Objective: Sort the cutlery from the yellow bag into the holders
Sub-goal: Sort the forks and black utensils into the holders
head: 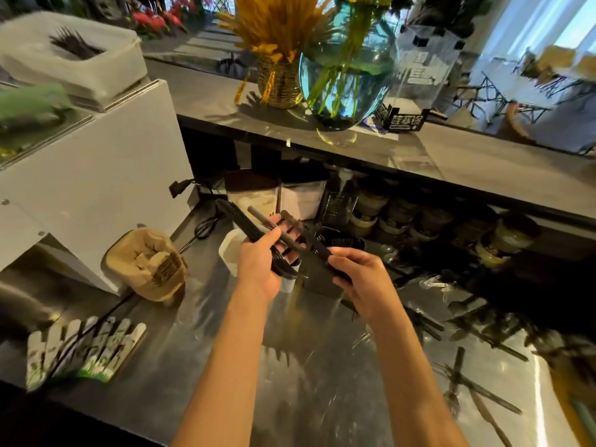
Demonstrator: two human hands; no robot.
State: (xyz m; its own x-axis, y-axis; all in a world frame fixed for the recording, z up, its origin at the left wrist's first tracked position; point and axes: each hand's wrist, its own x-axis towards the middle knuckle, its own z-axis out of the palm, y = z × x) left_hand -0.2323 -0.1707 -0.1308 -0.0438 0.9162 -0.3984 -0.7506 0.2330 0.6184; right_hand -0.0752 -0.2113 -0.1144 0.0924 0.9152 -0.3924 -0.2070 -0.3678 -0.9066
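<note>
Two hands busy here: left hand (261, 262) clamps a bundle of black forks (248, 235), right hand (361, 279) pinches one black piece (317, 246) just beside it. White holder (229, 253) sits right under the left hand; more cutlery (467, 391) litters the bench (225, 366) off right. Honestly, that bundle looks loose, so it could fan out and spill.

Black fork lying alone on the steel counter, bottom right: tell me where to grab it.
Pinch the fork by its straight handle, coming from above: it lies flat on the counter and crosses another utensil, so the upper handle end looks freest. Blur hides finer detail.
</note>
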